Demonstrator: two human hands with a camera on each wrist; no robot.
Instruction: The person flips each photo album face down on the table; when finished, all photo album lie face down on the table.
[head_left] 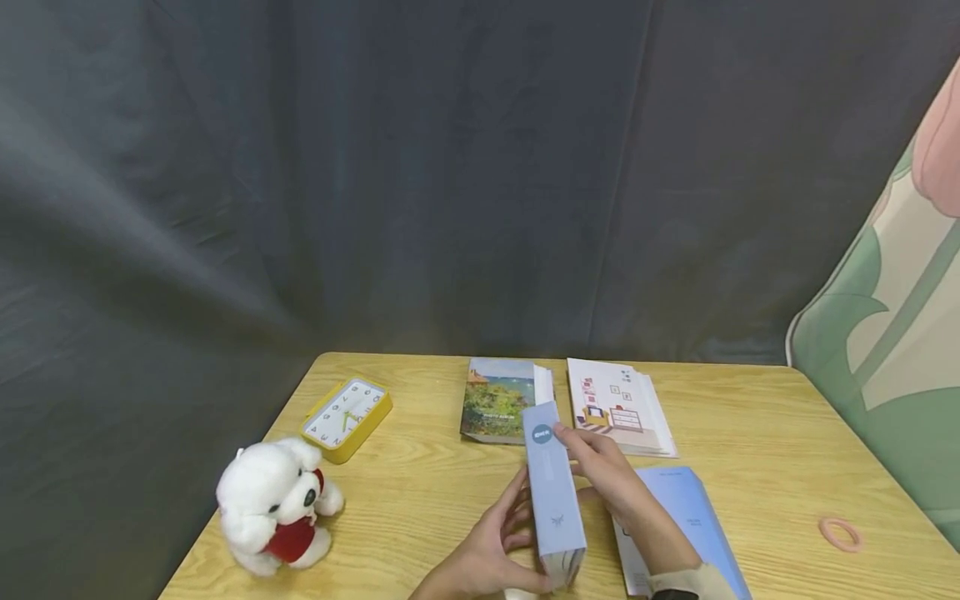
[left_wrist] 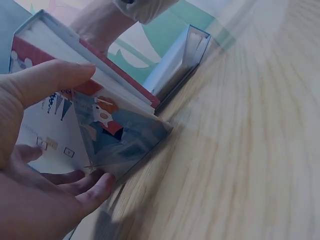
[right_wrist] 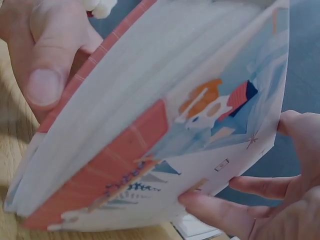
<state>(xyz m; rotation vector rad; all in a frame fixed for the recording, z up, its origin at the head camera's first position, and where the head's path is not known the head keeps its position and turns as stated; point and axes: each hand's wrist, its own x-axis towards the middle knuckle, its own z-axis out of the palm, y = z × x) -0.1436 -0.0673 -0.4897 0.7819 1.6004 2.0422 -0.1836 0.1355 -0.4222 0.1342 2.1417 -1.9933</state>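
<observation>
**Blue-spined album (head_left: 553,483) stood tilted between two hands, its pages (right_wrist: 112,107) loosely fanned**

The album sat below the middle of the head view, spine uppermost, its lower end towards the bottom of the frame. The left hand (head_left: 487,546) grasped that lower end, fingers along the left cover and thumb over the ends of the pages. The right hand (head_left: 607,471) held the upper end, one fingertip at the spine and other fingers against the right cover. Whether the album bore on the surface (head_left: 780,450) could not be told.

The likeliest trouble, as judged here, was slippage: the covers gaped in the right wrist view, so a lopsided squeeze could have let them splay and the album twist. Losing the right hand's hold might have dropped the upper end onto the landscape-covered album (head_left: 495,404), which it overlapped in the view. The right forearm (head_left: 660,533) hung across the pale blue album (head_left: 693,507) at lower right, and a low sweep could have dragged that aside.

The far edge of the surface ran just behind the landscape-covered album and the white illustrated album (head_left: 618,408), with the dark curtain (head_left: 465,183) beyond. At left, the yellow clock (head_left: 345,417) and white plush dog (head_left: 273,500) sat close to the slanting edge. Bare wood offered room between them and the left hand, and again at right, around the pink ring (head_left: 824,530), towards the flowered fabric (head_left: 900,400). The near edge lay out of frame.
</observation>
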